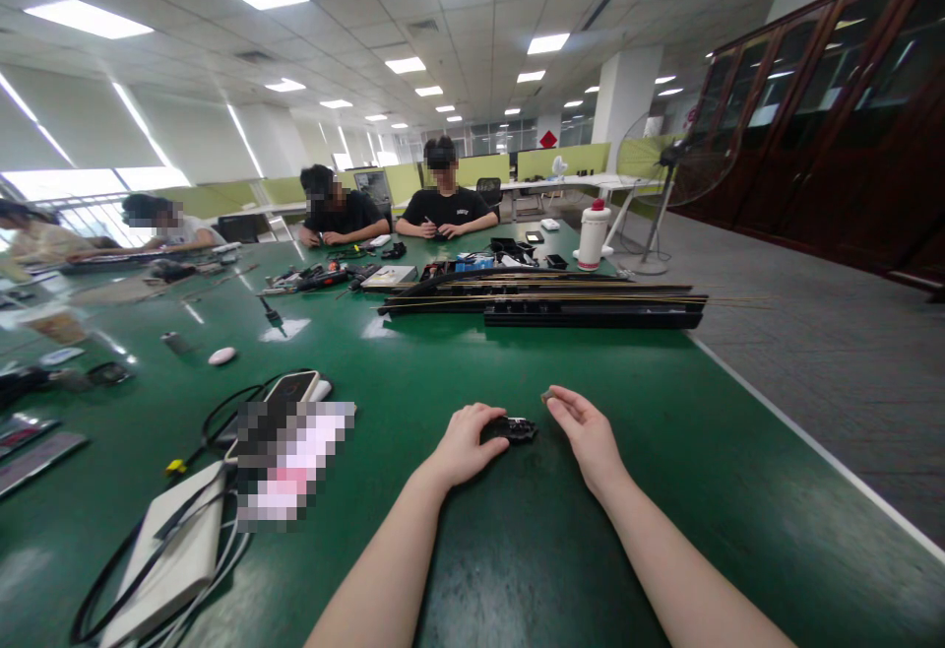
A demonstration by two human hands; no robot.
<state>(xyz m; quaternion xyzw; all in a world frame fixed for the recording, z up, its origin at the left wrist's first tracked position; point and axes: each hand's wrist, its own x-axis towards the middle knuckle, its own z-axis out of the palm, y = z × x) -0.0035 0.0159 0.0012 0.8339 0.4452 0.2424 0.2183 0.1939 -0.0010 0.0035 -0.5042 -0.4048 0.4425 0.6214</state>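
Observation:
On the green table (502,550) in front of me lies a small black part (520,428) with a ridged, uneven surface and a light patch on top. My left hand (471,443) is closed around its left end, thumb at the near side and fingers at the far side. A little to the right, my right hand (587,431) pinches a tiny greyish-brown piece (547,396) between thumb and fingertips, raised just above the table and apart from the black part. What exactly the tiny piece is, I cannot make out.
Long black strips with thin brass-coloured rods (591,305) lie across the table ahead. To my left are a phone (293,388), a white power bank (173,540) with cables and a white oval object (221,356). A white bottle (592,236) stands beyond. Several people sit around the table.

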